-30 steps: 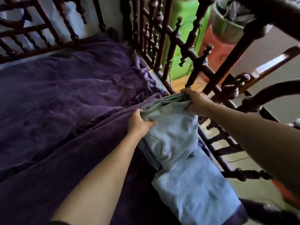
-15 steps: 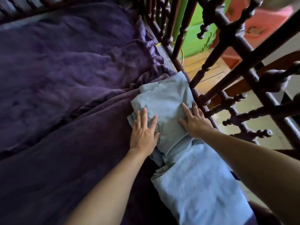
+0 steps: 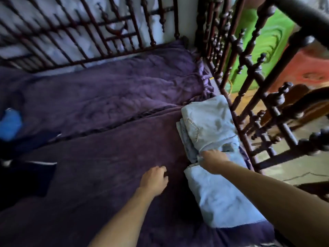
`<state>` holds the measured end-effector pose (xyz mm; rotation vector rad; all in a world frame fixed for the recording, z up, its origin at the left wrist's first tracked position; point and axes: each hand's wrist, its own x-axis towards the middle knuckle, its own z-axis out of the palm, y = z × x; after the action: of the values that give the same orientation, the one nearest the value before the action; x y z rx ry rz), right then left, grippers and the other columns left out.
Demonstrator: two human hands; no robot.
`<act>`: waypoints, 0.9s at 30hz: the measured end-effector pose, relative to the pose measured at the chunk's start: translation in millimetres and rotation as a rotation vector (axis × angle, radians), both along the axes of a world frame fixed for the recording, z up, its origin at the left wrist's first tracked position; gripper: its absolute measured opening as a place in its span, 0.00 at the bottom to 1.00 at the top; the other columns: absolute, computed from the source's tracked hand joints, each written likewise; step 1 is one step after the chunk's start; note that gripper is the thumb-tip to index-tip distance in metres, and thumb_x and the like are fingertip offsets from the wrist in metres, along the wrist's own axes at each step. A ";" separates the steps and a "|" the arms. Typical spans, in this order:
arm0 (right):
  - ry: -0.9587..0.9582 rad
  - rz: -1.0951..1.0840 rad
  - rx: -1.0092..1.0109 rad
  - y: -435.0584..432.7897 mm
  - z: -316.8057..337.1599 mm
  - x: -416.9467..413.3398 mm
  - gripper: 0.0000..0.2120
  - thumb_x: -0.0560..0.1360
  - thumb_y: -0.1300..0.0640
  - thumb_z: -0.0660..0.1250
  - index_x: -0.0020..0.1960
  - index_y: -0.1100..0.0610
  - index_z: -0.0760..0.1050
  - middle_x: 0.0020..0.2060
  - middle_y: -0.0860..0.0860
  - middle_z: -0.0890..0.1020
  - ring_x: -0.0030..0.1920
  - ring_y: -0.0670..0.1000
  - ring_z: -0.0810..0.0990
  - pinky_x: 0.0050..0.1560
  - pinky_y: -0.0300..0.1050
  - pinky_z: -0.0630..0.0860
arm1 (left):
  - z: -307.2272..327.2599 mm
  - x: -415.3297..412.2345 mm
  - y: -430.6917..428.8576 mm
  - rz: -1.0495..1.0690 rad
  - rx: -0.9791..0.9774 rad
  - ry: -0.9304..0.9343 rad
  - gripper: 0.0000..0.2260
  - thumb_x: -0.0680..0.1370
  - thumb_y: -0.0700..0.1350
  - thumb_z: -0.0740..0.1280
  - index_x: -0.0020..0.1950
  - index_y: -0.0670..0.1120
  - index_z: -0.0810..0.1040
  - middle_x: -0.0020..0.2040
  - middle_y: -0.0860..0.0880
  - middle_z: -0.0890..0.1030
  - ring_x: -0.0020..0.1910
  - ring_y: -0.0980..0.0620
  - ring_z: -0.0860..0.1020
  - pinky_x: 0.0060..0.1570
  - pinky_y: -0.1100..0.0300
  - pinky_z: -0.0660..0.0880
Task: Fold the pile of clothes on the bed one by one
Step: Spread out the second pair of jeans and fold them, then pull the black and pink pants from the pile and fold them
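Purple blanket (image 3: 106, 107) is covering the bed. It is wrinkled and soft, so a garment pressed into it is probably getting little firm backing.

Dark turned-wood rails (image 3: 249, 90) are running along the far and right sides.

Dark clothes (image 3: 26, 177) are lying loose at the left edge, apparently not yet folded. They are too blurred to type.

Pale cloth (image 3: 224, 198) is lying folded on the near right of the bed.

Jeans (image 3: 208, 125) are sitting folded just beyond the pale cloth and touching it. They are tight against the right rail, with a stitched pocket facing up.

Blue cloth (image 3: 10, 123) is showing at the far left, blurred.

Right grip (image 3: 212, 160) is lying on the near edge of the jeans where they are meeting the pale cloth. Its fingertips are tucked out of sight, so I cannot tell whether it is pinching the denim or only pressing it.

Left grip (image 3: 154, 179) is over bare blanket, apart from the jeans, with fingers loosely curled and carrying nothing.

Handling, as judgement:
- **Weight and feel:** the denim is looking fairly heavy for cloth, stiffish, not slippery and not fragile.
- **Risk:** the stacked layers are likely wanting to spring or slide apart if lifted by the top layer alone.
- **Best hold on the jeans:** at the thick folded edge, through all layers, or with a flat palm slid underneath and the other on top.
- **Dark clothes:** they are probably limper, so taking them by a waistband or the shoulders seems best.
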<state>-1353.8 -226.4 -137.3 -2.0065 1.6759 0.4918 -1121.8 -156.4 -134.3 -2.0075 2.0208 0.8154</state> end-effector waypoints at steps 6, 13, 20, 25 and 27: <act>-0.100 0.303 -0.103 41.4 58.0 101.4 0.15 0.76 0.46 0.60 0.59 0.50 0.74 0.57 0.54 0.79 0.57 0.58 0.78 0.51 0.48 0.73 | 57.7 88.1 111.7 0.294 -0.048 -0.020 0.13 0.79 0.50 0.61 0.61 0.48 0.76 0.57 0.47 0.80 0.55 0.45 0.78 0.51 0.55 0.75; -0.159 0.610 -0.166 89.7 108.5 258.8 0.16 0.77 0.47 0.59 0.62 0.50 0.74 0.60 0.53 0.79 0.59 0.58 0.77 0.56 0.50 0.74 | 107.0 206.2 221.8 0.598 -0.222 -0.070 0.12 0.79 0.51 0.62 0.59 0.48 0.77 0.54 0.48 0.81 0.54 0.46 0.79 0.48 0.57 0.73; -0.176 0.806 -0.199 163.4 116.8 434.7 0.16 0.77 0.46 0.59 0.62 0.49 0.74 0.60 0.54 0.78 0.59 0.59 0.77 0.55 0.49 0.73 | 109.7 345.7 327.4 0.796 -0.200 -0.061 0.14 0.78 0.51 0.63 0.61 0.48 0.76 0.53 0.46 0.82 0.53 0.46 0.79 0.54 0.54 0.75; -0.154 0.857 -0.128 214.8 102.9 555.2 0.17 0.78 0.46 0.59 0.64 0.49 0.72 0.62 0.52 0.77 0.61 0.58 0.75 0.58 0.52 0.74 | 109.2 456.1 388.5 0.887 -0.188 -0.015 0.14 0.78 0.47 0.63 0.61 0.45 0.77 0.58 0.44 0.80 0.58 0.45 0.78 0.58 0.55 0.73; -0.154 0.875 -0.109 234.7 103.3 597.7 0.17 0.78 0.46 0.58 0.65 0.49 0.72 0.63 0.52 0.76 0.61 0.58 0.75 0.58 0.52 0.74 | 116.4 495.7 408.8 0.907 -0.177 -0.036 0.13 0.77 0.47 0.62 0.60 0.46 0.78 0.58 0.44 0.80 0.60 0.44 0.77 0.58 0.55 0.72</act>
<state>-756.1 8.3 -34.0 -2.7214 0.6723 0.5069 -626.1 252.4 -17.8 -3.0383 1.1117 0.7136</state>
